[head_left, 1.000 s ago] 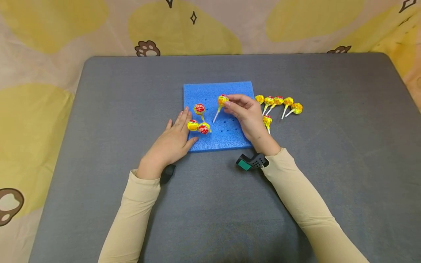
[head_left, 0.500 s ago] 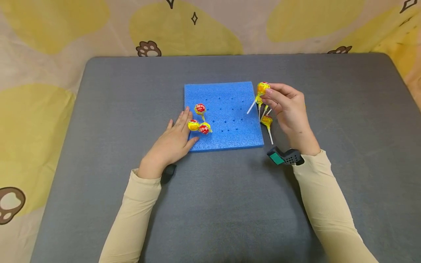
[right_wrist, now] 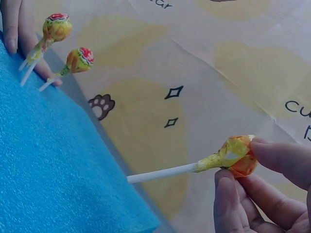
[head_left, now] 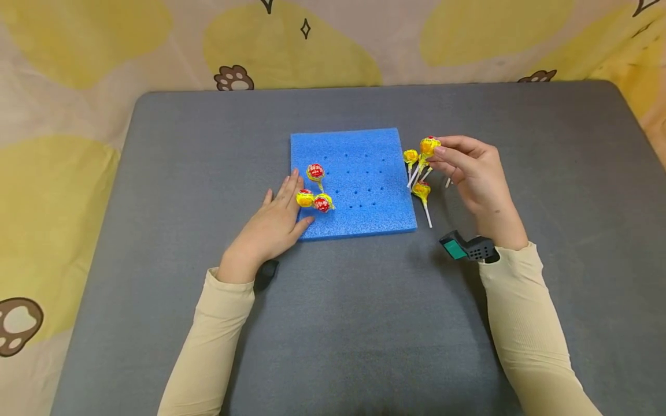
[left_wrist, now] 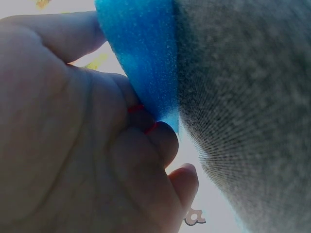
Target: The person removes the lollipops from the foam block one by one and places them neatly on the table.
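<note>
My right hand (head_left: 470,173) pinches a wrapped lollipop (head_left: 429,147) by its head, above the loose candies right of the blue foam board (head_left: 359,222). In the right wrist view its white stick points left, away from the fingers. My left hand (head_left: 276,222) rests on the board's left edge with fingers straight; in the left wrist view the fingers (left_wrist: 163,141) lie along the blue side. Close to those fingers, several lollipops (head_left: 315,172) stand stuck in the board. The stick ends in the foam are hidden in the head view.
Rows of small holes dot the board. Loose lollipops lie at its right side, one (head_left: 422,192) nearer me and one (head_left: 410,156) by the edge; others are partly hidden behind my right hand. A grey table (head_left: 333,323) lies under everything, with a patterned cloth (head_left: 291,46) behind it.
My right hand has moved right, from over the board to above the loose lollipops, still pinching a lollipop. My left hand and the stuck lollipops have stayed put.
</note>
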The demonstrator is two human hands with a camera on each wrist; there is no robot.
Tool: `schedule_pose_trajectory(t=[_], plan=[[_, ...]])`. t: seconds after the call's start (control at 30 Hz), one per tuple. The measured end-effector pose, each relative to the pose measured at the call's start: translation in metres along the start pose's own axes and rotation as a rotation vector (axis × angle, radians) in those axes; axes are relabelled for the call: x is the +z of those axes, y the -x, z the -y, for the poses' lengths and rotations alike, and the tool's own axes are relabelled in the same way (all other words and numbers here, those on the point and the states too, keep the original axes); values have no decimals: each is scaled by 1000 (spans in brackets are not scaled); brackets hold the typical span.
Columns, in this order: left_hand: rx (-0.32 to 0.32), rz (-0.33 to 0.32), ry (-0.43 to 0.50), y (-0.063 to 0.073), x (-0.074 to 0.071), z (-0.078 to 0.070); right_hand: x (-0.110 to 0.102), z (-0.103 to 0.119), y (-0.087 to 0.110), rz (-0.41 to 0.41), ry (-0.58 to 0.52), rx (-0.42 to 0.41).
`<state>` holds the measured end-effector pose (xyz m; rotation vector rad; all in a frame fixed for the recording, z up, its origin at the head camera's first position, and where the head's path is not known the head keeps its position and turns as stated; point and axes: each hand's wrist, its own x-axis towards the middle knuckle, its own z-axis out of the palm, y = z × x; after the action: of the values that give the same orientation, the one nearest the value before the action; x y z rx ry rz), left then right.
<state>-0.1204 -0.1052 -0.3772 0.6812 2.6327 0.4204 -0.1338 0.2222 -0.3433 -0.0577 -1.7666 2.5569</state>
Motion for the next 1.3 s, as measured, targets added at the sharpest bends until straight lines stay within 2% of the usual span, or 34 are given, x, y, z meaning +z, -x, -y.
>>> schedule_pose_trajectory(t=[0.23,0.5,0.7,0.83,0.97,1.3], plan=[[13,-12,1,-1,1,1,-9,3,-1,10,56,22],[8,-13,0,0,1,1,-30,17,0,24,276,105],[0,-3,5,1,2,0,-53,25,3,31,359,174],[0,-9,11,2,2,0,-65,24,3,24,538,207],[7,-13,12,2,3,0,-67,11,3,19,702,247],[10,-14,11,2,3,1,-57,-11,3,36,723,291]])
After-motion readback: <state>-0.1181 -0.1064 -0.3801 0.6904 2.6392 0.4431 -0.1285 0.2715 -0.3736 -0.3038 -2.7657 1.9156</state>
